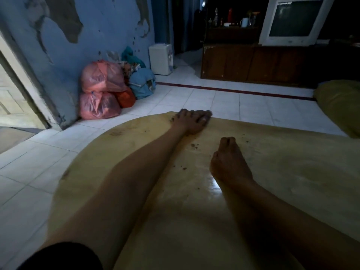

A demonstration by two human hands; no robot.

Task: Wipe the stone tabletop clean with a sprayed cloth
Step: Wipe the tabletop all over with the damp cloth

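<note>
At the far edge of the tabletop (pixel 282 172), the left hand (pixel 191 121) lay flat, fingers spread on the stone. The right hand (pixel 228 162) rested near the centre, fingers curled shut around nothing visible. Dark crumbs (pixel 194 146) dotted the glossy yellowish surface between them. White floor tiles (pixel 224 102) lay beyond.
</note>
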